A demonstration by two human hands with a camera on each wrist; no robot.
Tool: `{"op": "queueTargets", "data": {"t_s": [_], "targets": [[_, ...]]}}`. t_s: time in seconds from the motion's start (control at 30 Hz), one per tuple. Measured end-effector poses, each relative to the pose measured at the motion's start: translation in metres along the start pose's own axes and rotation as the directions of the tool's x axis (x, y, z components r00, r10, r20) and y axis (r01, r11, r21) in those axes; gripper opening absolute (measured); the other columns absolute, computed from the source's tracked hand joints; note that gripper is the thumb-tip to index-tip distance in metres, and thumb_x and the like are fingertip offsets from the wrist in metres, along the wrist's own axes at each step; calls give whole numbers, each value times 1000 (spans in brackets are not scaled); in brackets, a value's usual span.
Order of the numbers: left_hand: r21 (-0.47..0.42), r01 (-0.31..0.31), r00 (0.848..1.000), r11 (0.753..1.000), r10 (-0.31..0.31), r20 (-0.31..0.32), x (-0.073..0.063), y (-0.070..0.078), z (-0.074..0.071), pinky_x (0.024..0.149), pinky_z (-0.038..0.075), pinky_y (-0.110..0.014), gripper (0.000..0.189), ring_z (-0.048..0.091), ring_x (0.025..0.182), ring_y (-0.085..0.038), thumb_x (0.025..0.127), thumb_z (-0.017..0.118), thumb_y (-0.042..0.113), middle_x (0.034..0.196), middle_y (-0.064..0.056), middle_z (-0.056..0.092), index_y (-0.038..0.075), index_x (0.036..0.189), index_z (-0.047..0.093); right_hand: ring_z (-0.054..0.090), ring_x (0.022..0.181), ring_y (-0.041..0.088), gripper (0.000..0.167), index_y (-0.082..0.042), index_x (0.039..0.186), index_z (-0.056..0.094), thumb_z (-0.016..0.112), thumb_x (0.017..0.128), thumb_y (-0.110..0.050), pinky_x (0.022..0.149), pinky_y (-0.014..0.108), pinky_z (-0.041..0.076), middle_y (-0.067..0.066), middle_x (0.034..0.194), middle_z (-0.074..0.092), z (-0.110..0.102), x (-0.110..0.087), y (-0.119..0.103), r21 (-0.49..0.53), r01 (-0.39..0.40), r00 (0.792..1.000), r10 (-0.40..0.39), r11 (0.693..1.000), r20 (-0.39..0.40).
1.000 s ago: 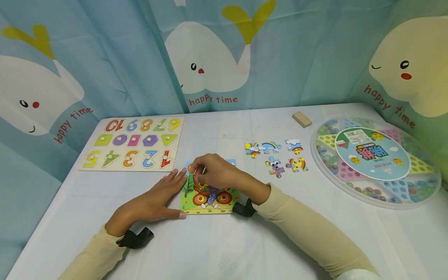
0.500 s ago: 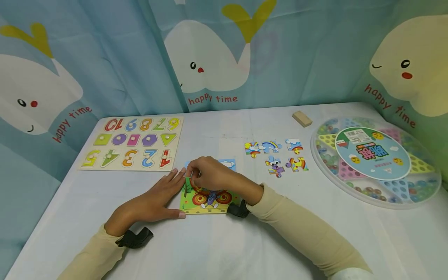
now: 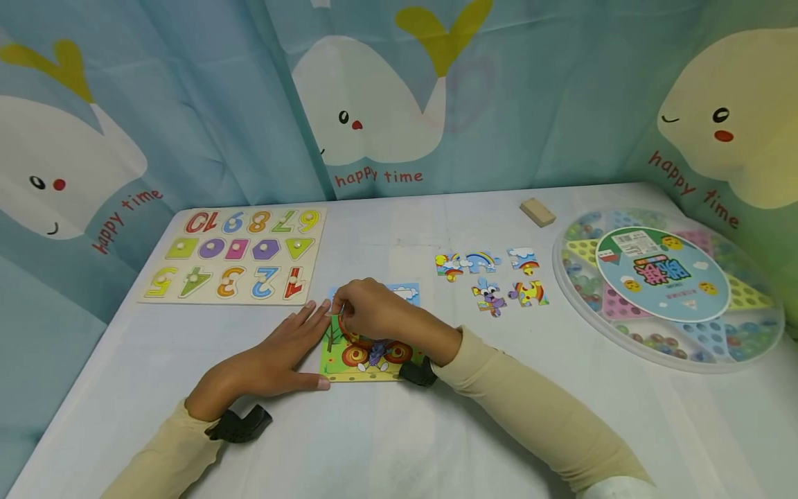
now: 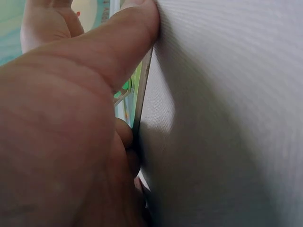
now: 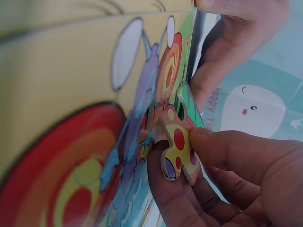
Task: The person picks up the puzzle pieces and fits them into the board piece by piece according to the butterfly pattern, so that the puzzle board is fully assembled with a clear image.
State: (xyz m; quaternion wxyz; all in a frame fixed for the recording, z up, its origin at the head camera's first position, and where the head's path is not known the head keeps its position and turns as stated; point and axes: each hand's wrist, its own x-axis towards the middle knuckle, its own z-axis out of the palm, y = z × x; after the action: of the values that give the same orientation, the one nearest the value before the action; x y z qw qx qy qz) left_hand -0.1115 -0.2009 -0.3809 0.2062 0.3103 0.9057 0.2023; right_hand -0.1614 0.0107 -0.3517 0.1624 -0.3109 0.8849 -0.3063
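A picture puzzle board (image 3: 368, 375) with a butterfly-winged figure lies on the table before me. My left hand (image 3: 271, 364) rests flat at its left side, fingers and thumb extended and touching the edge. Over the board's upper left part, my right hand (image 3: 377, 308) pinches a jigsaw piece. In the right wrist view that piece (image 5: 179, 142), yellow with red spots and a green corner, is tilted up from the board between thumb and fingers. Whether its far edge sits in the board cannot be told. The left wrist view shows mostly the left thumb (image 4: 109, 47) against the board's edge.
Several loose jigsaw pieces (image 3: 490, 296) lie right of the board. A number-and-shape peg board (image 3: 156, 294) is at the back left. At the right stands a round marble game case (image 3: 663, 274), with a small wooden block (image 3: 537, 212) beyond. A whale-print curtain (image 3: 530, 104) hangs behind.
My right hand has shifted slightly left and lower over the board with the jigsaw piece, then stayed nearly still. My left hand has kept its place.
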Motion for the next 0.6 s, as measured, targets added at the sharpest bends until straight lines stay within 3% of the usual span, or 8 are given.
{"op": "queueTargets", "data": {"t_s": [0.6], "targets": [[-57,8,999,998,-10,-37,-1,2,-1,116,3,-54,104,-4,147,-30,82,73,52,163,-6,4,3,155,16,55,70,13,7,-6,94,71,71,87,-4,61,23,47,-1,76,59,2,3,-5,-70,-50,999,50,996,1]]}}
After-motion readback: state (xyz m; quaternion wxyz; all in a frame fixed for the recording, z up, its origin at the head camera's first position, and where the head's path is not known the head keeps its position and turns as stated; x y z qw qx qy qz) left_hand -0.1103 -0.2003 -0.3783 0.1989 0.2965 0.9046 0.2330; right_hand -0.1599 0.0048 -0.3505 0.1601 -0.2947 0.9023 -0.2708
